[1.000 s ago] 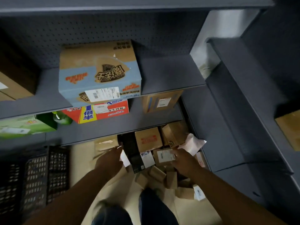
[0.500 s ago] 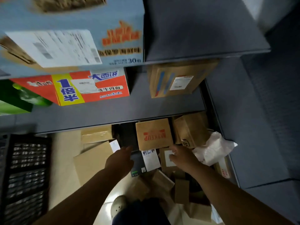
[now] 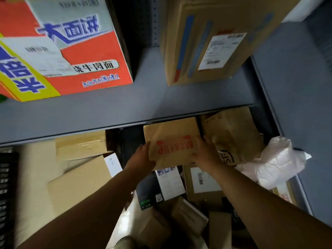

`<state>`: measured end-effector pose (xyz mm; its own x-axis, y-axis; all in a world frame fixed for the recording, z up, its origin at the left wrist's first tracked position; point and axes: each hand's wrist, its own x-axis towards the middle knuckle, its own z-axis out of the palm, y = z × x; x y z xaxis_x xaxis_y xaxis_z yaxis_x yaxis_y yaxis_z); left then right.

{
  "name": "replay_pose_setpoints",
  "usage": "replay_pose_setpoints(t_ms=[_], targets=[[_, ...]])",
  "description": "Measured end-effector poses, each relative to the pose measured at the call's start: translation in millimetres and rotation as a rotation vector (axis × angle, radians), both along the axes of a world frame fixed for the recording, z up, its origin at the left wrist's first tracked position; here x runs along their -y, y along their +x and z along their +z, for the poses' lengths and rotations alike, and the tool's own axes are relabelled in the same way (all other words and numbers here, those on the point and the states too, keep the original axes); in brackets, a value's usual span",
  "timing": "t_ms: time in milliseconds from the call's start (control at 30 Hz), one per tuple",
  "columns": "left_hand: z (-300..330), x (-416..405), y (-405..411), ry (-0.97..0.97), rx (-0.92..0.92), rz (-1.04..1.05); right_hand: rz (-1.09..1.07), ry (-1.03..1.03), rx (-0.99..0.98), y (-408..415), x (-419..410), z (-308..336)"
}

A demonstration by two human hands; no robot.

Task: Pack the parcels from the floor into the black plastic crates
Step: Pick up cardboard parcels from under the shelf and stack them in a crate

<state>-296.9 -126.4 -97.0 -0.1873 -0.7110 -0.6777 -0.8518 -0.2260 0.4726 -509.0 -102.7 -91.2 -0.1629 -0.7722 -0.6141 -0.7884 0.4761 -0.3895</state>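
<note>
A brown cardboard parcel with red lettering (image 3: pixel 172 139) lies in the floor pile under the lowest shelf. My left hand (image 3: pixel 141 157) grips its left edge and my right hand (image 3: pixel 203 152) grips its right edge. Around it lie more parcels: a crumpled brown SF parcel (image 3: pixel 235 135), a box with a barcode label (image 3: pixel 203 184), a black box (image 3: pixel 146 194) and a white plastic bag (image 3: pixel 277 162). A black plastic crate (image 3: pixel 6 191) shows at the left edge.
A grey shelf (image 3: pixel 125 106) overhangs the pile, carrying an orange noodle carton (image 3: pixel 68 51) and a brown labelled box (image 3: pixel 212 42). Flat brown parcels (image 3: pixel 79 182) lie on the floor at left. A grey panel (image 3: pixel 301 97) walls the right side. My shoe (image 3: pixel 124 243) is at the bottom.
I have leaned in closer to the pile. Both hands moved forward from the smaller parcels and took hold of the red-lettered parcel by its sides.
</note>
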Motion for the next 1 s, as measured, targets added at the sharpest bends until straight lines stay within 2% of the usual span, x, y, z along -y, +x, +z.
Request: replay_pose_setpoints(t_ms=[100, 167, 367, 433, 700, 833, 1000], targets=[[-9.5, 0.8, -2.3, 0.069, -0.073, 0.077, -0.074, 0.037, 0.106, 2.3, 2.0, -18.0], [-6.1, 0.4, -4.7, 0.095, -0.102, 0.123, -0.1, 0.036, 0.096, 5.0, 0.9, -20.2], [47.1, -7.3, -8.0, 0.125, -0.208, 0.209, -0.199, -0.094, 0.146, 8.1, -11.4, 27.0], [79.8, -12.8, -8.3, 0.141, -0.285, 0.276, -0.237, -0.158, 0.18, 7.8, -15.2, 57.7], [253.9, -24.5, -7.4, 0.156, -0.429, 0.409, -0.42, -0.097, 0.294, -7.9, -33.1, 225.4], [347.3, -24.1, -4.8, 0.179, -0.364, 0.402, -0.527, -0.048, 0.323, -6.1, -38.2, 339.6], [454.1, -18.6, 1.6, 0.149, -0.409, 0.373, -0.569, -0.163, 0.249, -6.7, -52.1, 447.3]])
